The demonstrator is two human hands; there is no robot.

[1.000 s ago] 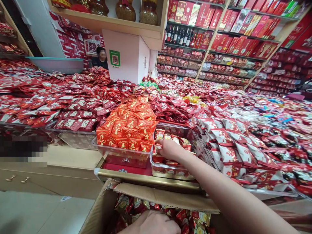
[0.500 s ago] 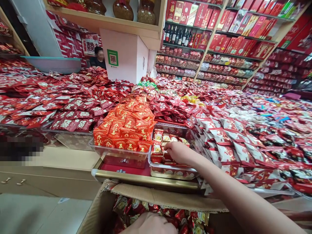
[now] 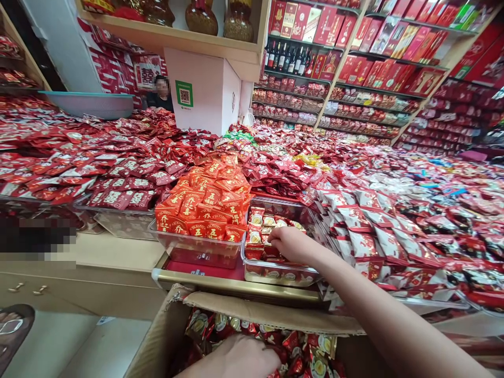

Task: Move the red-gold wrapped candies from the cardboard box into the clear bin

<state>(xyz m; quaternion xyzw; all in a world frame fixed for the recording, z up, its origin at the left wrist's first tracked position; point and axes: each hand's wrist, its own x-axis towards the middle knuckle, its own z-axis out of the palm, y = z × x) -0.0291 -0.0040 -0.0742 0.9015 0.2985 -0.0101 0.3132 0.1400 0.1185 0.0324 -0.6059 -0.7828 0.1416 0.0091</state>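
My right hand (image 3: 291,245) reaches into a clear plastic bin (image 3: 283,276) holding small red-and-gold wrapped packets (image 3: 256,236). Its fingers are curled down among the packets, closed, and whatever lies between them is hidden. Below, my left hand (image 3: 242,357) rests back-up inside an open cardboard box (image 3: 252,308), on a heap of similar shiny red-and-gold packets (image 3: 318,362). The left fingertips are out of sight in the heap. Left of the right hand's bin stands another clear bin (image 3: 197,249), piled high with orange-red packets (image 3: 208,205).
White-and-red packets (image 3: 362,236) are heaped right of the bin. Dark red packets (image 3: 122,194) fill bins to the left. A gold-coloured edge (image 3: 236,292) runs along the counter front. A dark rounded object (image 3: 16,328) is at lower left. Behind the counter is a person (image 3: 159,97).
The view has shifted slightly. My left hand has moved a little in the box, while my right hand keeps about its place in the bin. The dark rounded object has appeared at lower left.
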